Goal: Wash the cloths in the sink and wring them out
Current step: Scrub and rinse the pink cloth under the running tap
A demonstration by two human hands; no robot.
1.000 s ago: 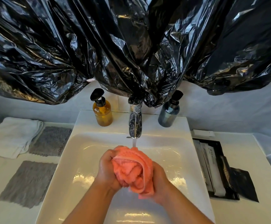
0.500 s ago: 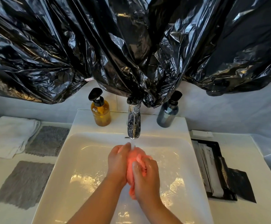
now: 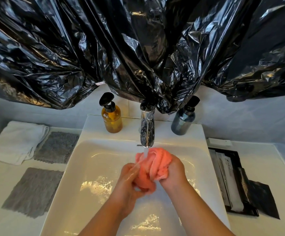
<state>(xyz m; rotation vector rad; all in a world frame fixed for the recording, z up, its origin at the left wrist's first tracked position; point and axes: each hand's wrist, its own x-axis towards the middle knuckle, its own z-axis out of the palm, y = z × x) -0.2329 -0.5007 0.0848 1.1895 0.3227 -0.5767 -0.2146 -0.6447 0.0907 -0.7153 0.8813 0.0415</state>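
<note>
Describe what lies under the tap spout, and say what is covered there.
Water streams from the tap onto a bunched coral cloth, gripped by the left hand and right hand above the white sink. Cloth and hands cover the basin floor beneath, so no drain shows.

Behind the sink [image 3: 94, 126], bottles [image 3: 112, 118] flank the tap [image 3: 147, 132]; cloths [image 3: 56, 147] lie left, seemingly packets [image 3: 231, 184] right.

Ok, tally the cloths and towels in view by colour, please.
Coral cloth: 1
Grey cloths: 2
White towel: 1
Total: 4
</note>
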